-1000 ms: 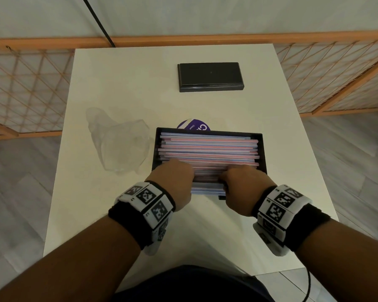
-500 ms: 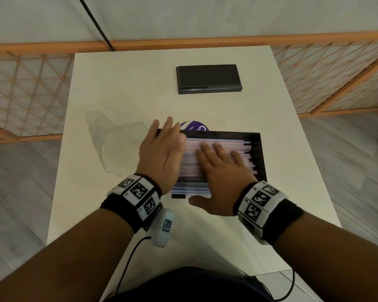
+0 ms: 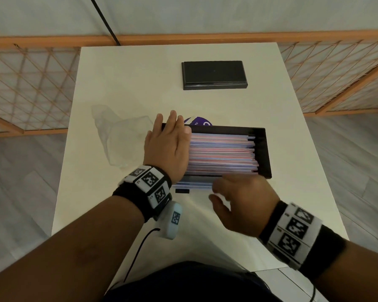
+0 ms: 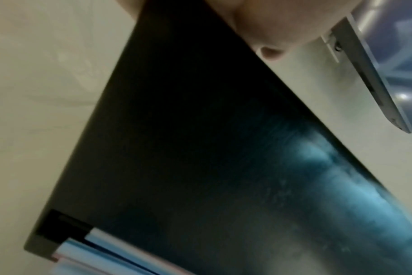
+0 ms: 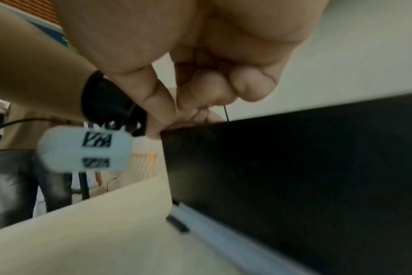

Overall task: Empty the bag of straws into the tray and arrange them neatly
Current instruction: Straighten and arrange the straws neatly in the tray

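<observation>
Pink, blue and white straws (image 3: 223, 153) lie side by side in the black tray (image 3: 263, 153) at the middle of the table. My left hand (image 3: 168, 144) lies flat with straight fingers over the tray's left end, against the straw ends. My right hand (image 3: 238, 199) hovers at the tray's near wall (image 5: 294, 167) with curled fingers (image 5: 212, 83) that hold nothing. A few straws (image 3: 192, 185) lie outside the tray along its near wall, also visible as straws (image 4: 87, 247) in the left wrist view. The empty clear bag (image 3: 122, 140) lies crumpled left of the tray.
A closed black box (image 3: 214, 75) sits at the back of the white table (image 3: 118, 83). A purple round label (image 3: 196, 123) peeks out behind the tray. Orange lattice fencing (image 3: 26, 88) flanks the table. A person stands beyond the table edge (image 5: 17, 176).
Both hands lay flat on the straws half a second ago. My left hand has slid to the tray's left end; my right hand has pulled back to the near wall and curled.
</observation>
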A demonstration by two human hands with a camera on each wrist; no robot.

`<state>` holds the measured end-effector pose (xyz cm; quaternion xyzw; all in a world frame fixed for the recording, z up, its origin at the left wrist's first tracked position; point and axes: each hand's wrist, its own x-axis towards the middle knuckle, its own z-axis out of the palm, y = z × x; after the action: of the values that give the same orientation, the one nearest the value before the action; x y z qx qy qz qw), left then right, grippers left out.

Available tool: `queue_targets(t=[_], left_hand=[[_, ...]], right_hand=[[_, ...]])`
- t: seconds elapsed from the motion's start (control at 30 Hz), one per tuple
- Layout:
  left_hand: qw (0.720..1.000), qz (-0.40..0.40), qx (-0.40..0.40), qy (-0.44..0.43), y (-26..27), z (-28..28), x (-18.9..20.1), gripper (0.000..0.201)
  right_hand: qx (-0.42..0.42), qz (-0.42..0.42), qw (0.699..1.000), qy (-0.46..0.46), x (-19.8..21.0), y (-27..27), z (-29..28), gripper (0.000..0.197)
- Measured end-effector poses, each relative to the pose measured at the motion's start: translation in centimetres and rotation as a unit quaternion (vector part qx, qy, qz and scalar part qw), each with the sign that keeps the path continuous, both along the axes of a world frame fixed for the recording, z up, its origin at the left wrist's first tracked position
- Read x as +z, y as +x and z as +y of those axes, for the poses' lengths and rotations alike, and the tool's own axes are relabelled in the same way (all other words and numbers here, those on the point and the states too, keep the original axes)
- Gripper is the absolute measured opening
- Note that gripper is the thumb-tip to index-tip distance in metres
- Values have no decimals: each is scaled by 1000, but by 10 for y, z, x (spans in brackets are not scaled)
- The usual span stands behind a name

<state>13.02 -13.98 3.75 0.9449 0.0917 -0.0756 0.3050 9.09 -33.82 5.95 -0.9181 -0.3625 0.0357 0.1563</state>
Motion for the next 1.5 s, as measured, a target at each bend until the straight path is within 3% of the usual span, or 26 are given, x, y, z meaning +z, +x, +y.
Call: queue_targets(t=[0.07,0.17,0.27,0.4,0.47,0.83,1.07,1.23,1.37,1.5], left_hand=[[999,-11,14,-36,0,2,-2,73],[999,-25,10,-25,-1,2,-4,75],[999,-31,2,-14,-2,2,-4,74],[999,-35,-1,-8,-3,2,-7,71],[999,-41,-2,-6,-3,3,-8,70],[999,-48,-12,14,-3,3,-11,70],[997,-63,-26,31,-1,5,-15,80],[997,-60,-24,36,-2,4,-11,72],[998,-54,-26,1,-2,3,-7,78],[991,-57,-9,-117,0,8,-4,88]], right_hand=[[-12,36,995,-95,-19,-8,-6,15],[-20,70,969,-238,-52,-4,-5,27],[11,50,956,-289,-73,1,8,56],[18,72,944,-320,-80,2,19,48],[14,73,943,-325,-75,2,19,37],[-26,90,940,-329,-82,7,15,34],[-40,52,946,-316,-95,10,13,18],[-11,47,954,-295,-86,4,8,10],[-37,25,969,-242,-58,0,-7,23],[-113,-31,975,-191,-1,7,-20,30]])
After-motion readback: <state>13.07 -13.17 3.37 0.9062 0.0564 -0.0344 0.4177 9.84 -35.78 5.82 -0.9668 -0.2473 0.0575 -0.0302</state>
